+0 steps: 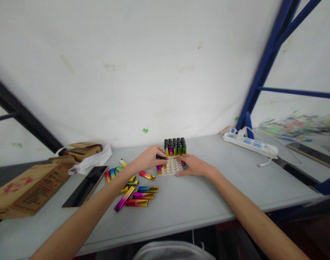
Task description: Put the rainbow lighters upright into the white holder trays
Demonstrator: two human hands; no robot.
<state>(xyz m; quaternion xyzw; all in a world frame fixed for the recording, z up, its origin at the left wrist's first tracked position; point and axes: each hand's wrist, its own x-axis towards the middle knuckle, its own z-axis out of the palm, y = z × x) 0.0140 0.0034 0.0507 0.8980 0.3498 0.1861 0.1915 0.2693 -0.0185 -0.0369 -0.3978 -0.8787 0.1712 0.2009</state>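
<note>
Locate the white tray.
Head view, just right of centre: the white tray shows between the left hand and right hand, its bare part nearer the person than the upright lighters.

Soft, even light is washing the white wall (165, 83), while shadow is filling the space beneath the table (194, 202) toward five o'clock. Wide-angle distortion is slanting the blue frame (264, 72) at two o'clock; clutter (303, 126) at three o'clock (hardly readable) is blurring.
</note>
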